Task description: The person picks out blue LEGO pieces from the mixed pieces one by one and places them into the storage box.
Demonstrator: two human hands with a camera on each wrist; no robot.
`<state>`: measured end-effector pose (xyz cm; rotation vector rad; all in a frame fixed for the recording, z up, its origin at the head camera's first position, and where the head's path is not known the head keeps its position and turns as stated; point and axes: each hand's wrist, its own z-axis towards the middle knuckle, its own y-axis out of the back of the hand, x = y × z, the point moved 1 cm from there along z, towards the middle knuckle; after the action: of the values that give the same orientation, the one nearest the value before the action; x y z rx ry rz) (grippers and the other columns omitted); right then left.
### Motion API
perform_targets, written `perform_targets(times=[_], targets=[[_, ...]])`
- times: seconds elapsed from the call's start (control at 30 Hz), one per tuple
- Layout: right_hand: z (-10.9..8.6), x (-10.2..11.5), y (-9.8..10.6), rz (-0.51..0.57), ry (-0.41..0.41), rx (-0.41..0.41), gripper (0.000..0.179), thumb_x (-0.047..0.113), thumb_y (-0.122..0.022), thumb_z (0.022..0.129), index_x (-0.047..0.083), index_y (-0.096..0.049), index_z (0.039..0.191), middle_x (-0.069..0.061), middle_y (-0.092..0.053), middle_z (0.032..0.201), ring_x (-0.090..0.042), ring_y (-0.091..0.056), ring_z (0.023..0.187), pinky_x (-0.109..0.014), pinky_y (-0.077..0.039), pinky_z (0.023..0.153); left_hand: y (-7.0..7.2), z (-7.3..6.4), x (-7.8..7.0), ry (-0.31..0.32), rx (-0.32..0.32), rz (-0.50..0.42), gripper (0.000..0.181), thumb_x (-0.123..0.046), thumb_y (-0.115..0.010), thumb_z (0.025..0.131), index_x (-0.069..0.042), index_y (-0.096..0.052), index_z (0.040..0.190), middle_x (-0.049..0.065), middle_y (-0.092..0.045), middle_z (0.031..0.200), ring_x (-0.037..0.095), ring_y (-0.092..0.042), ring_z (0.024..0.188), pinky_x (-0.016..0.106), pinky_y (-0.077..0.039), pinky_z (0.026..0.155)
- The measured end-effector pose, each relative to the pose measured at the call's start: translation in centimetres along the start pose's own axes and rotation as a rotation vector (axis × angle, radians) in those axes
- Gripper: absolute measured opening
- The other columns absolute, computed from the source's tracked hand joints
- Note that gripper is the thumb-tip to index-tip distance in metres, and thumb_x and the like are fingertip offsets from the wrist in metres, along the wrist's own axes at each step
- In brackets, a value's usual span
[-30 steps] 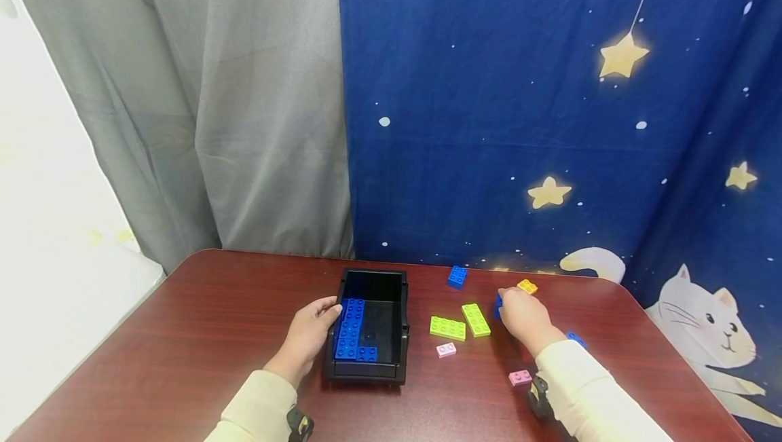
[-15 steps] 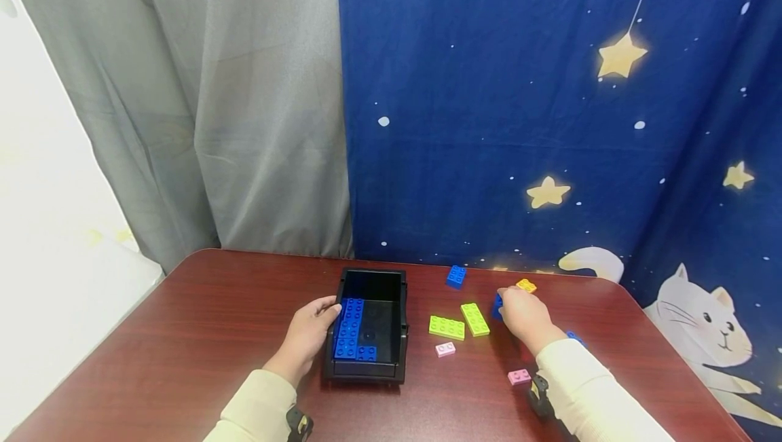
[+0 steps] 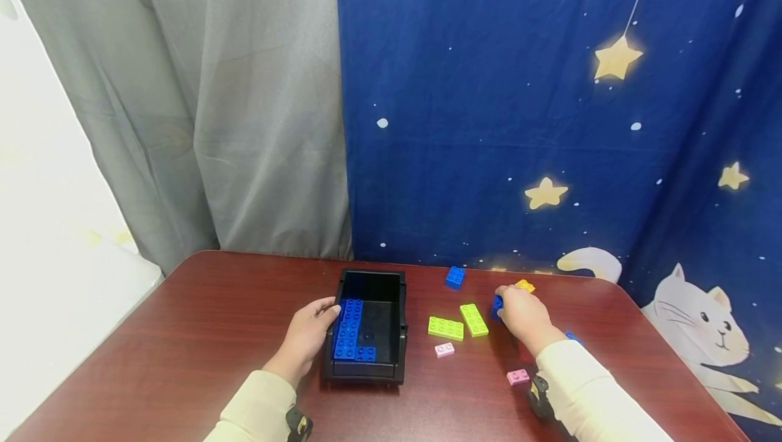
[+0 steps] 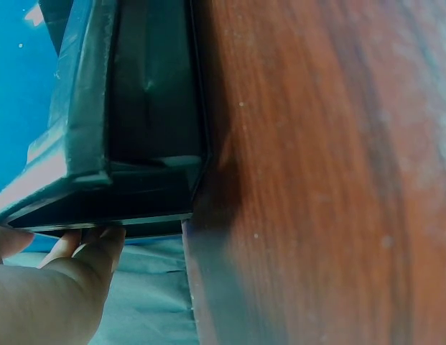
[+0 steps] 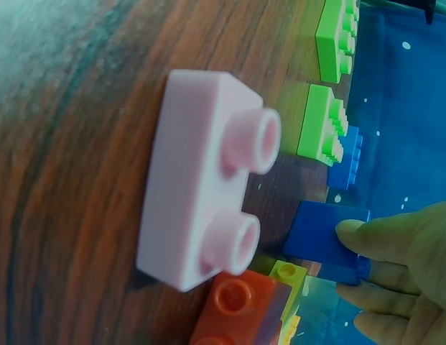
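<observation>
My left hand (image 3: 307, 333) grips the left wall of a black plastic bin (image 3: 396, 374), thumb over the rim. The left wrist view has the bin's outer side (image 4: 154, 86) close up, with the fingers of the left hand (image 4: 61, 287) against its edge. Inside the bin, studded blue bricks (image 3: 350, 326) line the left side and the near end. Over on the right of the table, my right hand (image 3: 524, 316) pinches a blue toy brick (image 3: 497, 306). The right wrist view has thumb and fingers on either side of this blue brick (image 5: 319, 233), its lower part hidden.
Between bin and right hand lie two lime green bricks (image 3: 446, 328) and a pale pink brick (image 3: 444, 350). Another blue brick (image 3: 455, 277) sits near the back edge. Around the right arm are a pink brick (image 3: 518, 377), a yellow-orange brick (image 3: 525, 286) and a red brick (image 5: 233, 309).
</observation>
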<state>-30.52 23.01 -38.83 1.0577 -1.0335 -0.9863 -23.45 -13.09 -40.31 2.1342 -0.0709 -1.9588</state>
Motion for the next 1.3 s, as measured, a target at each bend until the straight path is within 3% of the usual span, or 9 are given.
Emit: perform_targets(times=[0.53,0.9,1.3], targets=[[-0.5,0.1,0.3,0.042,-0.016,-0.059,0.035,0.000,-0.078,0.075,-0.003,-0.065,0.108,-0.022,-0.066,0.103,-0.040,-0.064,0.094,-0.057,-0.053,0.082,0.0,-0.1,0.0,-0.003,-0.002,0.005,0.042,-0.019,-0.048,0.101,0.005,-0.048,0.136,0.026,-0.052,0.135,0.038,-0.050,0.124,0.052,-0.042,0.102],[-1.0,1.8,2.1,0.065,0.030,-0.138,0.035,0.003,-0.077,0.077,-0.002,-0.065,0.109,-0.019,-0.066,0.104,-0.037,-0.064,0.096,-0.054,-0.053,0.083,0.1,0.0,0.1,-0.006,0.000,0.007,0.042,-0.019,-0.048,0.101,0.005,-0.048,0.136,0.025,-0.052,0.135,0.038,-0.049,0.125,0.052,-0.043,0.102],[-1.8,4.6,3.5,0.115,0.056,-0.157,0.040,0.006,-0.079,0.078,0.000,-0.065,0.115,-0.017,-0.066,0.111,-0.035,-0.063,0.102,-0.052,-0.052,0.087,0.1,0.1,0.3,-0.011,0.001,0.019,0.043,-0.020,-0.047,0.102,0.005,-0.048,0.137,0.025,-0.053,0.135,0.039,-0.050,0.124,0.052,-0.043,0.102]])
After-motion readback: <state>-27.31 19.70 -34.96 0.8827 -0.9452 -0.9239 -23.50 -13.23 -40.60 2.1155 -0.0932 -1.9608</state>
